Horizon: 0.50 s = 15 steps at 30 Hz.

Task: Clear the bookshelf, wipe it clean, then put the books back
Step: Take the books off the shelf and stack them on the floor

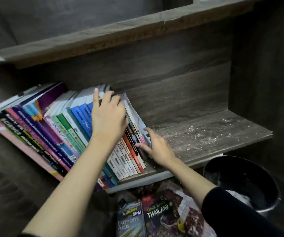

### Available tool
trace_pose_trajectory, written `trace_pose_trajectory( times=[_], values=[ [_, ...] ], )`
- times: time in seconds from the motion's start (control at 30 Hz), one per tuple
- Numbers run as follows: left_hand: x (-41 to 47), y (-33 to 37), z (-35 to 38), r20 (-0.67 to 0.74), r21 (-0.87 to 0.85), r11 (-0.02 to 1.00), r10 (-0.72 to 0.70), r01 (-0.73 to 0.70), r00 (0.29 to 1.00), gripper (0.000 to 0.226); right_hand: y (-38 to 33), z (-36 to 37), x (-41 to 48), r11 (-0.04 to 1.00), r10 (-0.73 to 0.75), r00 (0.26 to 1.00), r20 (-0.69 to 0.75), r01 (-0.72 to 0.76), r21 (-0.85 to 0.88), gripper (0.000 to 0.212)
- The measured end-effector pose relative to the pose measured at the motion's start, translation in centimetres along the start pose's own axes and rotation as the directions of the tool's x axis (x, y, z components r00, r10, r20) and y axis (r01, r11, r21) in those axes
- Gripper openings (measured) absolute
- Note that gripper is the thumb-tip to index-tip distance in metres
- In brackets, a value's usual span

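A row of books (66, 132) leans to the left on the dark wood shelf board (206, 134), filling its left half. My left hand (108, 120) lies over the top of the books near the row's right end, its fingers curled over their upper edges and the index finger pointing up. My right hand (156, 147) is at the right end of the row. Its fingers are fairly straight and touch the cover and spine of the outermost thin book (137, 120). The bare right half of the board is speckled with white dust.
An upper shelf (103, 40) hangs close above. The shelf's side wall (257, 65) closes the right. Below the board, two books (161, 214) lie on the floor beside a black bin (243, 183) at the lower right.
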<state>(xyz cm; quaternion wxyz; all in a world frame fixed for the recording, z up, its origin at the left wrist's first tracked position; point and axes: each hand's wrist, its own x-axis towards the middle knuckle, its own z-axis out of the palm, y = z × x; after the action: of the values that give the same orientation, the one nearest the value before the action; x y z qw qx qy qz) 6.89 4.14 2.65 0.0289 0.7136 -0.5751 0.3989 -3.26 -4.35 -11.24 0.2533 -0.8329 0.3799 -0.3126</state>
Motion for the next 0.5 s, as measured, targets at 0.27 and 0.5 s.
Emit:
trace_pose_trajectory(
  times=[0.27,0.5],
  values=[
    [0.4,1.4,0.4,-0.023,0.059,0.994,-0.096,0.097,0.995,0.037,0.7,0.1,0.3,0.966,-0.161,0.985,-0.061,0.145,-0.213,0.068],
    [-1.5,4.1,1.3,-0.252,-0.677,0.736,-0.2,-0.025,0.947,0.037,1.6,0.5,-0.2,0.994,-0.105,0.975,-0.198,0.096,-0.055,0.054]
  ],
)
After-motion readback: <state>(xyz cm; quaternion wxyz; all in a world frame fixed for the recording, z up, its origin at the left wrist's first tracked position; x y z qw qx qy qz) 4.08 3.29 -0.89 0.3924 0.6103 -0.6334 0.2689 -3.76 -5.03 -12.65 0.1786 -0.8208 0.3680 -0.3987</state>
